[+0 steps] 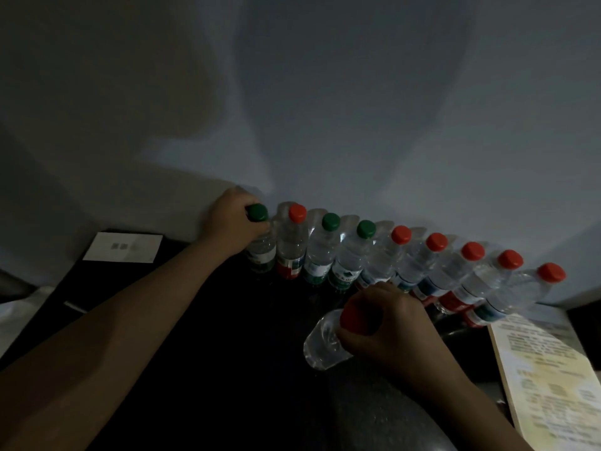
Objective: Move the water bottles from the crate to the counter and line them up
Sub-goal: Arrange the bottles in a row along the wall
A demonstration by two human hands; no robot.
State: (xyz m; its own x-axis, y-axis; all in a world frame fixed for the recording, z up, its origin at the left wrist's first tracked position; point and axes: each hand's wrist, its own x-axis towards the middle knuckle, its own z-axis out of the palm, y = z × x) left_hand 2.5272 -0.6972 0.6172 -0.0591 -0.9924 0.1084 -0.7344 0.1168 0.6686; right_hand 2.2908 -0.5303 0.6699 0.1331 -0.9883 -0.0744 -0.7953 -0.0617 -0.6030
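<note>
Dimness swallows most of the dark counter (201, 320), so its edges are hard to trace. The left hand (232, 219) is wrapped around the neck of a green-capped bottle (258, 242) standing at the left end of the row of bottles (406, 265) lined up against the wall (325, 109); its fingers hide the bottle's shoulder. Right of that hand the row runs on with red and green caps, labels blurred beyond reading. The right hand (377, 317), nearer the camera, is closed over the top of a red-capped bottle (325, 343) tilted in front of the row; whether its base touches the counter cannot be told. A printed sheet (546, 379) lies right of that hand, cut off by the frame. A pale card (123, 247) sits left of the left forearm. The crate is out of view
</note>
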